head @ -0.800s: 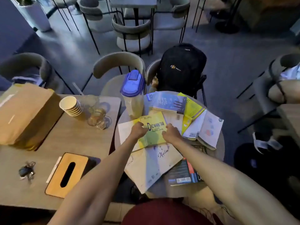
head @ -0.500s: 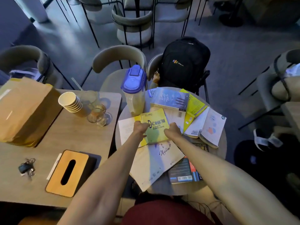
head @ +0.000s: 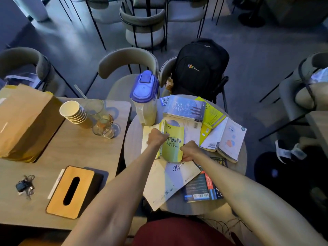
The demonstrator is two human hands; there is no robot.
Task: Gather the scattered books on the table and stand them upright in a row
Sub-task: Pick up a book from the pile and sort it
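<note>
left hand (head: 156,137) + right hand (head: 190,150): both gripping yellow book (head: 173,144) | apparently lifted

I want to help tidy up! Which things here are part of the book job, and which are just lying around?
Part of the job:
- yellow book, held by the left hand and right hand
- blue book
- white open book
- dark book
- round table

Just lying around:
- plastic jug
- paper cups
- tissue box
- keys
- backpack
</note>
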